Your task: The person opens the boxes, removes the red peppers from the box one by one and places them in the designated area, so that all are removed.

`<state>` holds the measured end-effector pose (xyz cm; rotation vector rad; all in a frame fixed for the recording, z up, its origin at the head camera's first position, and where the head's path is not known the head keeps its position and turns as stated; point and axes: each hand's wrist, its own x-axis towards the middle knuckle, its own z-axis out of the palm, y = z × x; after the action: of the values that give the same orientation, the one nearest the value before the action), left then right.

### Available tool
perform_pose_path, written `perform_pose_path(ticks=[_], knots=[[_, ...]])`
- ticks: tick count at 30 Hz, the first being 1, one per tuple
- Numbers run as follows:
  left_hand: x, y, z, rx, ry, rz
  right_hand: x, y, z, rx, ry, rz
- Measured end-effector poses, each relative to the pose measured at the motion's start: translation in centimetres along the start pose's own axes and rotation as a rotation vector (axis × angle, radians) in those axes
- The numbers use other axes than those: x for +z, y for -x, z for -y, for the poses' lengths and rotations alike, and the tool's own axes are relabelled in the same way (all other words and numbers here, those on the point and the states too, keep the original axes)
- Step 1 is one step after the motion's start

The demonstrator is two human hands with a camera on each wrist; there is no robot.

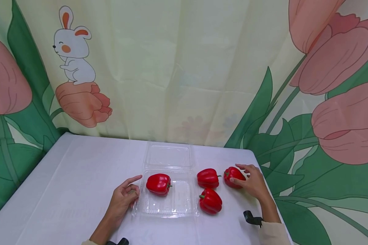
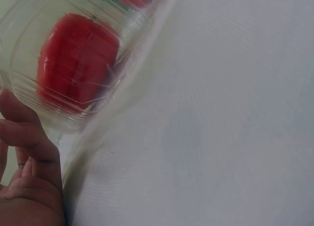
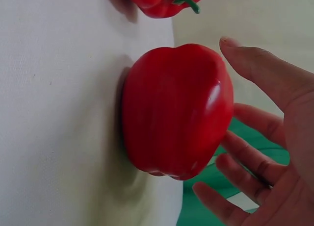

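A clear plastic clamshell box (image 1: 187,209) lies with its lid (image 1: 168,156) folded back, and one red bell pepper (image 1: 157,184) rests on its side in the base. My left hand (image 1: 121,200) is at the box's left edge, fingers loosely bent; whether they touch the rim I cannot tell. To the right, my right hand (image 1: 254,180) spreads thumb and fingers around the far side of another red bell pepper (image 3: 176,111), which lies on the table without being gripped. Between it and the box are two more red bell peppers, one farther back (image 1: 207,178) and one nearer (image 1: 210,201).
A white cloth covers the table (image 1: 79,190). Behind it hangs a curtain (image 1: 178,75) printed with tulips and a rabbit. Black wrist camera mounts (image 1: 252,218) sit on both wrists. The table's right edge runs close by the right forearm.
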<state>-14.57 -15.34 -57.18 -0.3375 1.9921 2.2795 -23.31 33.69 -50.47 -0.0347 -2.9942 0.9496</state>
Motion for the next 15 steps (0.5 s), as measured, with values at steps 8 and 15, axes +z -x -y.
perform_pose_path(ticks=[8, 15], knots=[[-0.1, 0.0, 0.0, -0.004, -0.002, 0.001, -0.4, 0.5, 1.1, -0.108, 0.002, -0.09], [0.0, 0.0, 0.0, -0.012, 0.001, 0.002, -0.7, 1.3, 3.7, -0.168, -0.045, -0.134]])
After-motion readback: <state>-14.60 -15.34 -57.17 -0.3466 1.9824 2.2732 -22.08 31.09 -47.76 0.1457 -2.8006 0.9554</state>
